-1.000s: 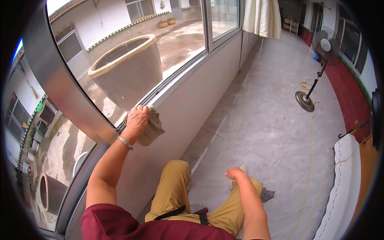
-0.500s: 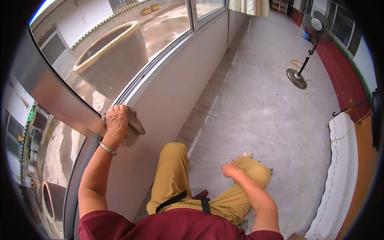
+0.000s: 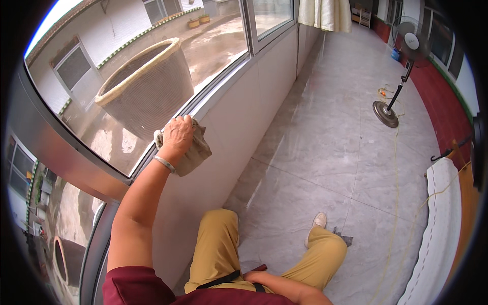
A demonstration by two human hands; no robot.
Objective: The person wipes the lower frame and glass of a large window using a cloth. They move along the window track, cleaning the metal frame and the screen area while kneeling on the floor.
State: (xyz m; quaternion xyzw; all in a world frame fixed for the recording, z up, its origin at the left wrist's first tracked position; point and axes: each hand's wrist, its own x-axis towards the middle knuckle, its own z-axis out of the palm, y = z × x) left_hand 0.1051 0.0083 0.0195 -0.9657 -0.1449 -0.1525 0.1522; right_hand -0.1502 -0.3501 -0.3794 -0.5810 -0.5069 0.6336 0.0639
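My left hand [image 3: 178, 136], with a bangle at the wrist, grips a grey-brown cloth [image 3: 197, 153] on the window sill [image 3: 207, 105]. Part of the cloth hangs over the inner edge against the white wall panel [image 3: 241, 109]. My right hand [image 3: 253, 276] is low between my thighs, beside a dark red object [image 3: 261, 267] whose kind I cannot make out. Its fingers are mostly hidden by the lap and the black strap [image 3: 221, 280]. The sliding window's metal upright [image 3: 76, 147] stands left of my left arm.
A standing fan [image 3: 389, 112] with a yellow cord stands ahead on the right. A white padded cover [image 3: 439, 213] lies along a wooden edge at the right. A cream curtain [image 3: 325, 14] hangs at the far end. Through the glass shows a big clay vat [image 3: 152, 86].
My left hand has slid the cloth forward and to the right along the sill. The right hand has dropped from near my right knee to my lap, and my right leg has straightened somewhat.
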